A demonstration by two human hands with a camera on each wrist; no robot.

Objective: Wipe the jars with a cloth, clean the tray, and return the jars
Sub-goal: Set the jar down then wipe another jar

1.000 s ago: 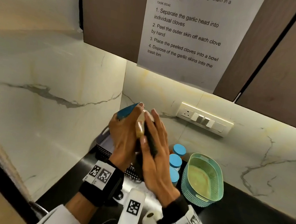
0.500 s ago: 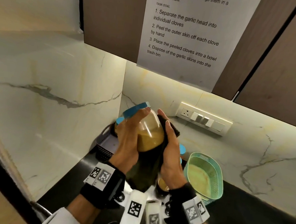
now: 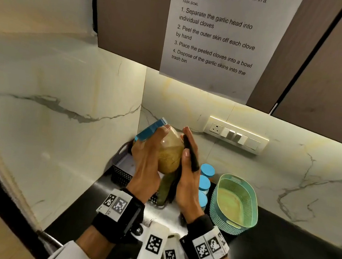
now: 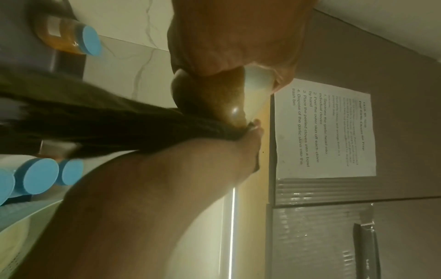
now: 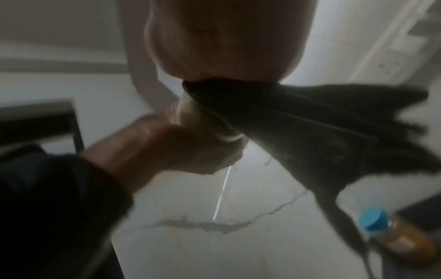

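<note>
Above the dark mesh plastic tray (image 3: 122, 175), the left hand (image 3: 145, 164) curls its fingers around a tilted clear jar with a blue lid (image 3: 169, 150), exposing its side to the dark olive cloth (image 3: 190, 154) that the right hand (image 3: 186, 179) presses flat with nearly straight fingers.

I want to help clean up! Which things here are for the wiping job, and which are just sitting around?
For the job:
held jar in the left hand
dark cloth under the right hand
waiting jars
grey tray

Just sitting around:
green basket
paper sheet
wall switches
</note>
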